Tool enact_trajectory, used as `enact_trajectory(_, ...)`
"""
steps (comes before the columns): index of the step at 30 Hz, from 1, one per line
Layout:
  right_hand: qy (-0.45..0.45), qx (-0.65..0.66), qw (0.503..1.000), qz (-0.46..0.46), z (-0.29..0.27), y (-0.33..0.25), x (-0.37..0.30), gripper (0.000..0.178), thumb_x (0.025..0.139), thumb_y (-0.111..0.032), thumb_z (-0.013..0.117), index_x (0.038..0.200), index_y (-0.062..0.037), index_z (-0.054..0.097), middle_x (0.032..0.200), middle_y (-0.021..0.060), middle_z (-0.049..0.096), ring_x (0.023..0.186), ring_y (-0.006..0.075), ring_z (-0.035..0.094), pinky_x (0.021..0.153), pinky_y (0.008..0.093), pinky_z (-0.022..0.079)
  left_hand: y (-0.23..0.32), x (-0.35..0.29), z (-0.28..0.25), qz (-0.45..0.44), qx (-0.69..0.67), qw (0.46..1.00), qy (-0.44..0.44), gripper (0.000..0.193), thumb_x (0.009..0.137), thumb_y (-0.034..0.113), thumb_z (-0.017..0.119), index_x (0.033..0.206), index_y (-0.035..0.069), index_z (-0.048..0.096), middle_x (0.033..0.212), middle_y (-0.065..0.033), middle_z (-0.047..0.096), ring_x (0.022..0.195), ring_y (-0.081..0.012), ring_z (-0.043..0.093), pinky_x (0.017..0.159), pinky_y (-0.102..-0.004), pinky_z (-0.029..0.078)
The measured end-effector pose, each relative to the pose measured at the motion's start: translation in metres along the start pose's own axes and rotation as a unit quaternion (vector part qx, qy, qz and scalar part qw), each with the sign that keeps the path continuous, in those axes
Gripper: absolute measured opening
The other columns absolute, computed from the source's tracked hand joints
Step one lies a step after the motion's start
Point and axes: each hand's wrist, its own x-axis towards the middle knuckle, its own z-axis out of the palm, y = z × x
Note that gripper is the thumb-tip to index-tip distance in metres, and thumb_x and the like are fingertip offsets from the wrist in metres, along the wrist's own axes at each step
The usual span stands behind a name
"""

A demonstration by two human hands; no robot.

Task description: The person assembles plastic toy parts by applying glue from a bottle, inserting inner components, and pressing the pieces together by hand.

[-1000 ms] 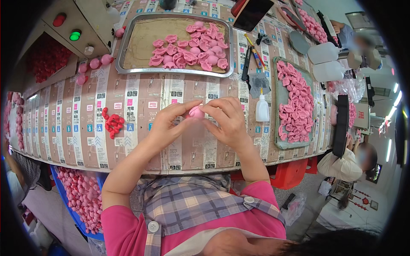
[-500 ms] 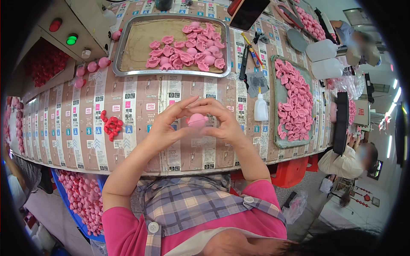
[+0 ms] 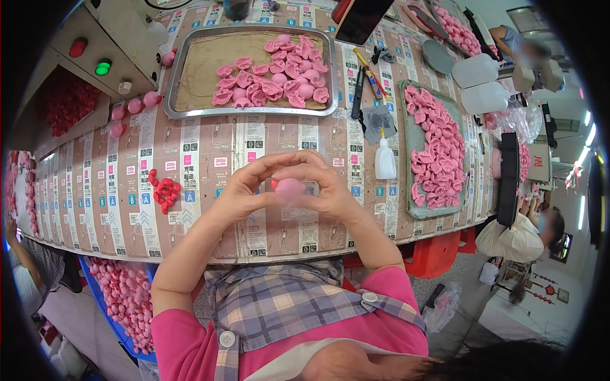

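Observation:
A pink ball (image 3: 290,190) with a bit of red at its left side is held between both hands above the table. My left hand (image 3: 253,186) curls round it from the left, thumb below and fingers arched over. From the right, my right hand (image 3: 327,187) closes on the same ball, its fingers meeting those of the left. Part of the ball is blurred and covered by fingers. Left of my hands lies a small heap of red rubbery pieces (image 3: 166,192). Beyond them stands a metal tray (image 3: 173,100) with pink cupped pieces (image 3: 258,89) and balls.
At right are a white squeeze bottle (image 3: 385,160), a green tray (image 3: 406,203) heaped with pink pieces, and pens and tools (image 3: 371,75). A machine box (image 3: 105,44) with red and green lights stands at left. A blue crate (image 3: 105,311) of pink balls sits below. Other people are at right and left.
The ball has turned so its red part shows more at the left. My fingers have drawn closer together around it. The view has shifted slightly.

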Motion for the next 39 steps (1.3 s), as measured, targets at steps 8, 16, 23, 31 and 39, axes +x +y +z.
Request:
enact_trajectory(8,0.044,-0.069,0.995,-0.061,0.004,0.002,0.0,0.035,0.06,-0.02,0.075,0.092,-0.0096,0.065,0.102,0.007,0.055,0.099,0.0222,0.047,0.084,0.0343,0.039,-0.009,-0.002,-0.003,-0.027,-0.026,0.999,0.002,0.053,0.069,0.017,0.072,0.116,0.003,0.051,0.115,-0.0093,0.052,0.103,-0.0186,0.052,0.089,-0.0322,0.041)
enact_trajectory(16,0.079,-0.152,0.977,-0.131,0.004,0.001,-0.002,0.039,0.057,-0.025,0.076,0.09,-0.0076,0.065,0.098,0.0056,0.057,0.092,0.0226,0.05,0.079,0.0339,0.04,-0.009,-0.003,0.001,-0.069,-0.09,0.994,-0.006,0.057,0.07,0.027,0.071,0.117,0.004,0.05,0.112,-0.0089,0.054,0.099,-0.0182,0.054,0.085,-0.0318,0.043)
enact_trajectory(23,0.058,-0.029,0.996,-0.069,0.008,-0.002,0.003,0.039,0.062,-0.025,0.073,0.096,-0.0082,0.062,0.097,0.0043,0.058,0.094,0.0224,0.049,0.084,0.0346,0.037,0.002,0.001,0.014,-0.084,-0.157,0.984,0.029,0.077,0.069,0.035,0.071,0.129,0.005,0.032,0.115,-0.0081,0.048,0.102,-0.0179,0.051,0.087,-0.0322,0.04)
enact_trajectory(31,0.017,-0.004,0.998,-0.059,0.008,0.006,0.003,0.033,0.064,-0.022,0.072,0.092,-0.0082,0.062,0.095,0.0031,0.06,0.096,0.02,0.05,0.089,0.0351,0.033,0.007,0.003,0.01,-0.101,-0.194,0.975,-0.025,0.083,0.069,0.031,0.07,0.133,0.003,0.024,0.128,-0.0094,0.037,0.117,-0.0198,0.038,0.096,-0.0326,0.031)
enact_trajectory(39,-0.001,0.008,0.998,-0.067,0.005,0.006,0.001,0.034,0.062,-0.025,0.073,0.09,-0.0093,0.063,0.094,0.0019,0.062,0.095,0.0178,0.051,0.09,0.0353,0.03,0.01,0.003,0.011,-0.107,-0.17,0.979,-0.044,0.085,0.067,0.033,0.072,0.132,0.003,0.026,0.129,-0.0094,0.036,0.119,-0.0202,0.037,0.097,-0.0336,0.03)
